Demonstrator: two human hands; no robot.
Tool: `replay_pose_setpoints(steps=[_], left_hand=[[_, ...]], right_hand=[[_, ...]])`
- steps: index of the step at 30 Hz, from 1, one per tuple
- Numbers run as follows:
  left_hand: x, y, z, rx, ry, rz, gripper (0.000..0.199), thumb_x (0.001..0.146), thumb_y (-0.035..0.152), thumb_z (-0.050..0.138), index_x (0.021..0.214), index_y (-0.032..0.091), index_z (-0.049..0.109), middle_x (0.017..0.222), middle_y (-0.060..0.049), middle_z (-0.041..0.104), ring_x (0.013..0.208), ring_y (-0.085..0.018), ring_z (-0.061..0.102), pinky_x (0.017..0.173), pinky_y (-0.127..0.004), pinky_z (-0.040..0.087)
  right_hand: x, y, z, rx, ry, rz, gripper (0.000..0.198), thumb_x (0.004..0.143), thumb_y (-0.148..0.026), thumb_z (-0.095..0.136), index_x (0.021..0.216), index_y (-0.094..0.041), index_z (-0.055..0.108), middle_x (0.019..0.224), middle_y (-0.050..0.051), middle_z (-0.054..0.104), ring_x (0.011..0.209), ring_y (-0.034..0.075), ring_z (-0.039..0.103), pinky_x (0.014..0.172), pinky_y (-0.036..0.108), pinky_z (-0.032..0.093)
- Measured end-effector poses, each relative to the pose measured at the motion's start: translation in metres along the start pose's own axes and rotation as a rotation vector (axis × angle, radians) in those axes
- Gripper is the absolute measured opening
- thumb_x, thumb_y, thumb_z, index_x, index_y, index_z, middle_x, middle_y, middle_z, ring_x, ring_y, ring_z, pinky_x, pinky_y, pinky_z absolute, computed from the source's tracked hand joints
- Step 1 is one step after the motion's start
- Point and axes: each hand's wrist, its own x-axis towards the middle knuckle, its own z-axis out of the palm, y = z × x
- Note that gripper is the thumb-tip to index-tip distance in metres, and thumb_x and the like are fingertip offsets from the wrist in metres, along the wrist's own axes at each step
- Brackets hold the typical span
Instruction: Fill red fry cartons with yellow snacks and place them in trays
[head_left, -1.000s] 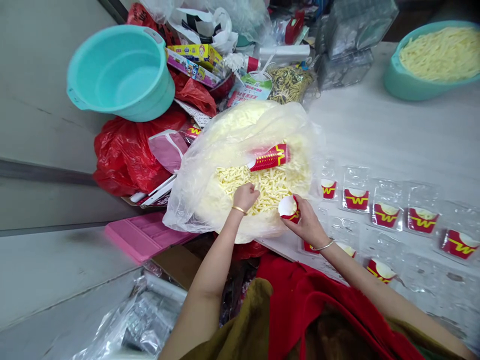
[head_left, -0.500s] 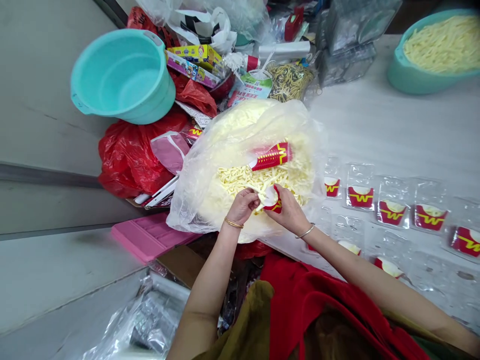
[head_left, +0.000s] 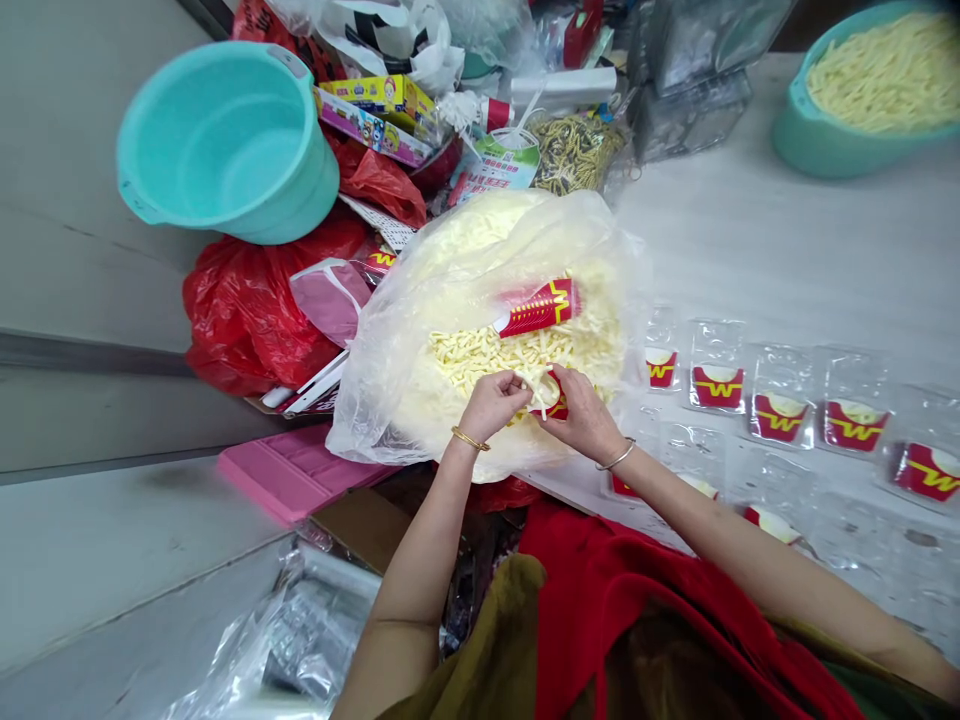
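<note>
My right hand (head_left: 583, 412) is closed around a small red fry carton (head_left: 557, 408) with a yellow zigzag. Pinched in the fingers of my left hand (head_left: 491, 405) are a few pale toy-like French fries (head_left: 541, 388), held at the carton's mouth. Both hands are over a large clear plastic bag (head_left: 375, 400) full of loose pale fries (head_left: 480, 355). A stack of nested red cartons (head_left: 536, 308) lies on the fries, just beyond my hands, partly under the plastic.
Clear packets (head_left: 716, 385) with red cartons lie in rows on the white table (head_left: 735, 240) at right. A teal tub (head_left: 810, 145) of fries stands far right. At left are another teal tub (head_left: 225, 150), red plastic bags (head_left: 255, 310) and a pink tray (head_left: 300, 470).
My left hand has moved slightly right, bringing the fries closer over the carton's mouth. The right hand still grips the carton. The whole view has shifted a little.
</note>
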Motion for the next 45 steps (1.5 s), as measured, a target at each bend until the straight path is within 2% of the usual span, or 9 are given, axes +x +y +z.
replay_pose_setpoints(steps=[5, 10, 15, 19, 24, 28, 34, 39, 45], left_hand=[[-0.005, 0.013, 0.004, 0.385, 0.011, 0.093, 0.008, 0.069, 0.02, 0.056, 0.062, 0.017, 0.059, 0.053, 0.003, 0.05, 0.053, -0.01, 0.045, 0.054, -0.023, 0.031], [-0.008, 0.009, 0.008, 0.038, -0.115, 0.042, 0.013, 0.075, 0.025, 0.055, 0.08, 0.017, 0.064, 0.068, -0.001, 0.062, 0.062, -0.014, 0.055, 0.059, -0.023, 0.038], [-0.018, 0.009, 0.033, 0.286, 0.092, 0.157, 0.013, 0.072, 0.015, 0.056, 0.061, 0.02, 0.061, 0.061, -0.002, 0.057, 0.067, -0.017, 0.054, 0.067, -0.027, 0.036], [-0.013, 0.006, 0.025, 0.236, -0.074, 0.145, 0.016, 0.075, 0.019, 0.055, 0.06, 0.02, 0.062, 0.06, -0.001, 0.06, 0.065, -0.016, 0.055, 0.067, -0.026, 0.036], [0.018, -0.016, -0.014, 0.587, 0.328, -0.098, 0.025, 0.077, 0.039, 0.056, 0.077, 0.017, 0.067, 0.072, -0.009, 0.066, 0.078, -0.024, 0.06, 0.074, -0.032, 0.037], [0.038, -0.032, -0.017, 0.895, 0.324, -0.259, 0.021, 0.073, 0.033, 0.058, 0.068, 0.014, 0.064, 0.076, -0.016, 0.066, 0.086, -0.03, 0.061, 0.08, -0.039, 0.035], [0.029, -0.033, -0.027, 0.25, 0.359, -0.133, 0.015, 0.069, 0.029, 0.06, 0.061, 0.018, 0.053, 0.056, 0.002, 0.05, 0.061, -0.014, 0.05, 0.062, -0.025, 0.033], [0.005, -0.012, -0.039, -0.445, 0.104, -0.05, 0.019, 0.066, 0.032, 0.068, 0.067, 0.016, 0.057, 0.061, 0.005, 0.047, 0.055, -0.007, 0.038, 0.054, -0.02, 0.029], [-0.007, 0.008, -0.031, -0.475, -0.224, -0.103, 0.019, 0.065, 0.03, 0.069, 0.067, 0.015, 0.058, 0.06, 0.004, 0.047, 0.053, -0.006, 0.036, 0.052, -0.02, 0.027]], right_hand=[[-0.003, 0.001, 0.003, -0.011, -0.042, -0.035, 0.069, 0.07, -0.017, 0.06, 0.134, -0.019, 0.034, 0.12, 0.013, 0.052, 0.11, 0.03, 0.048, 0.094, 0.048, 0.044], [-0.008, 0.002, 0.001, 0.009, -0.068, -0.007, 0.074, 0.072, -0.019, 0.06, 0.138, -0.021, 0.028, 0.125, 0.013, 0.049, 0.114, 0.032, 0.046, 0.095, 0.051, 0.043], [-0.018, 0.005, 0.005, 0.032, -0.08, -0.035, 0.068, 0.077, -0.021, 0.058, 0.139, -0.022, 0.03, 0.122, 0.013, 0.052, 0.112, 0.031, 0.049, 0.094, 0.051, 0.044], [-0.028, 0.011, 0.007, 0.051, -0.072, -0.011, 0.069, 0.077, -0.021, 0.059, 0.139, -0.022, 0.029, 0.125, 0.013, 0.051, 0.115, 0.029, 0.048, 0.097, 0.049, 0.043], [-0.031, 0.016, 0.004, 0.053, -0.035, 0.086, 0.072, 0.076, -0.028, 0.063, 0.139, -0.02, 0.029, 0.131, 0.015, 0.048, 0.12, 0.03, 0.046, 0.101, 0.049, 0.041], [-0.029, 0.013, 0.003, 0.071, -0.031, 0.105, 0.071, 0.076, -0.03, 0.063, 0.138, -0.02, 0.03, 0.13, 0.015, 0.048, 0.12, 0.03, 0.047, 0.1, 0.049, 0.041], [-0.029, 0.016, 0.0, 0.071, -0.022, 0.128, 0.073, 0.076, -0.031, 0.064, 0.139, -0.02, 0.028, 0.128, 0.015, 0.049, 0.118, 0.03, 0.048, 0.099, 0.049, 0.041], [-0.019, 0.012, -0.001, 0.069, -0.023, 0.111, 0.073, 0.075, -0.03, 0.064, 0.139, -0.021, 0.029, 0.125, 0.015, 0.05, 0.115, 0.031, 0.048, 0.097, 0.051, 0.042], [-0.007, 0.0, 0.003, 0.052, -0.001, 0.071, 0.075, 0.074, -0.026, 0.063, 0.14, -0.02, 0.027, 0.125, 0.014, 0.049, 0.115, 0.031, 0.047, 0.097, 0.05, 0.042]])
